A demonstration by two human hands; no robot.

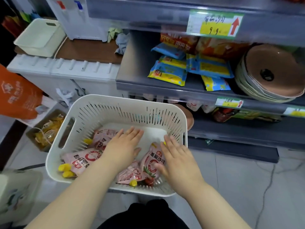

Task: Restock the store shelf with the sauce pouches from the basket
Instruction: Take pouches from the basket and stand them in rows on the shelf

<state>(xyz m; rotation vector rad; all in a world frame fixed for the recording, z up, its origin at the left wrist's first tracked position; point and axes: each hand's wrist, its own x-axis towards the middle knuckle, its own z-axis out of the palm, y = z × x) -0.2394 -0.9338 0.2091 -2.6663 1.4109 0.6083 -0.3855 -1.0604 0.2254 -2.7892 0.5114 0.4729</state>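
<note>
Left hand: palm down, fingers straight and close together, pointing forward and slightly right; thumb spread to the inner side. Right hand: palm down, fingers straight, slightly fanned, pointing forward and slightly left; thumb spread inward toward the left hand. The hands are apart, the left set a little farther forward. Both wrists straight. Left forearm and right forearm bare, entering from the lower edge and converging forward.
</note>
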